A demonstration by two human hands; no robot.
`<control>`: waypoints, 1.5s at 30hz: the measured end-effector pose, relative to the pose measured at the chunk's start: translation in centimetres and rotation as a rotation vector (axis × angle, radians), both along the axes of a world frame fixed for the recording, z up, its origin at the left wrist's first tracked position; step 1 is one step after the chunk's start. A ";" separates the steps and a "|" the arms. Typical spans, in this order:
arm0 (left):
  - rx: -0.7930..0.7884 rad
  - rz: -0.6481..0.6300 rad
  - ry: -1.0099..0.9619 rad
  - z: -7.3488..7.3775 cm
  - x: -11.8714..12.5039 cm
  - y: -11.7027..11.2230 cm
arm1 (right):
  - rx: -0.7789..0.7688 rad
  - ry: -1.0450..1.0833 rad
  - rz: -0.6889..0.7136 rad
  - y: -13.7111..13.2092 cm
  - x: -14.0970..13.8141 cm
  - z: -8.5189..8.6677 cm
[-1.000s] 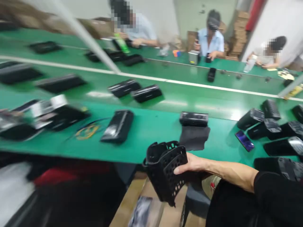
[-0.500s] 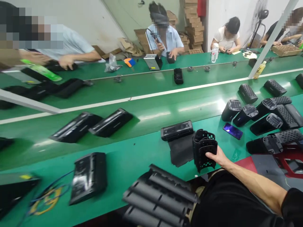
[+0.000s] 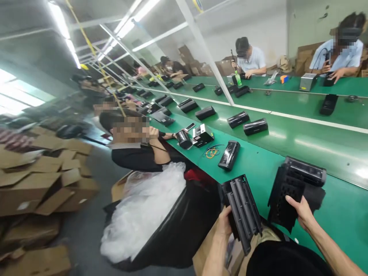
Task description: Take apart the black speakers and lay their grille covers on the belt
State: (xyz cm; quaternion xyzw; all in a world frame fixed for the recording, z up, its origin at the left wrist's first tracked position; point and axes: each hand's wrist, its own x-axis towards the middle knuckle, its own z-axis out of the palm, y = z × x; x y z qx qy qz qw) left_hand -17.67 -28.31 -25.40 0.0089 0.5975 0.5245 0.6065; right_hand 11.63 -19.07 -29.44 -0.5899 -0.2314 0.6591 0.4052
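Black ribbed panels (image 3: 243, 209) are gripped by the left fingers (image 3: 227, 211), perforated panels (image 3: 287, 189) by the right fingers (image 3: 291, 200); squeeze both evenly.

Black top (image 3: 287, 260), plain and matte, dark enough that folds and seams blur together; rounded outline along upper edge. Beige cloth (image 3: 271, 234) just beyond that edge, lightly creased, apparently trousers; only small patch shows. Left forearm (image 3: 214, 255) and right forearm (image 3: 327, 245) both bare, slim, tapering toward wrists; sleeve ends outside view. Left hand (image 3: 224, 222) bare, fingers mostly hidden. Right hand (image 3: 303, 211) bare, thumb (image 3: 291, 201) long and slender, wrist bare too.
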 end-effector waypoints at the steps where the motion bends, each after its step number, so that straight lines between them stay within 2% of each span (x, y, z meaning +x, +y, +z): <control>1: 0.032 0.055 0.061 0.0 -1.9 0.7 | -0.053 0.055 0.019 1.8 -2.6 0.0; 3: 0.081 0.100 0.141 0.2 -5.5 2.7 | -0.153 0.118 0.070 5.7 -8.1 -0.2; 7: 0.097 -0.063 0.082 0.6 -11.2 8.2 | -0.228 0.107 0.137 12.6 -17.6 -1.6; 9: 0.101 -0.109 0.038 0.1 -13.3 10.7 | -0.235 0.077 0.141 14.7 -20.6 -2.9; 11: 0.104 -0.112 0.004 -0.8 -15.0 12.4 | -0.254 0.044 0.146 15.9 -22.3 -4.3; 14: 0.105 -0.102 -0.028 -2.1 -17.2 13.2 | -0.291 0.000 0.153 16.7 -23.1 -5.8; 17: 0.102 -0.080 -0.033 -2.6 -19.3 12.8 | -0.334 -0.037 0.150 17.3 -23.5 -6.8; 23: 0.124 -0.042 0.031 -2.1 -24.2 11.6 | -0.395 -0.052 0.144 18.2 -25.2 -7.8; 26: 0.132 -0.063 0.124 -1.6 -27.7 12.4 | -0.410 -0.040 0.160 18.0 -26.0 -7.8; 30: 0.057 -0.213 0.309 -1.7 -33.4 16.7 | -0.397 -0.045 0.159 17.3 -26.3 -8.0; 34: 0.037 -0.292 0.350 -3.9 -36.9 23.1 | -0.374 -0.094 0.129 16.9 -26.2 -8.3; 37: 0.022 -0.368 0.345 -6.4 -37.2 27.0 | -0.365 -0.156 0.109 16.9 -26.1 -8.1; 40: 0.013 -0.459 0.337 -8.5 -36.4 29.7 | -0.364 -0.200 0.108 16.8 -25.9 -7.5; 42: 0.010 -0.522 0.344 -9.4 -36.0 30.9 | -0.311 -0.191 0.109 16.5 -25.9 -6.8; 45: 0.001 -0.620 0.392 -9.9 -36.0 32.0 | -0.231 -0.178 0.125 15.5 -25.8 -5.7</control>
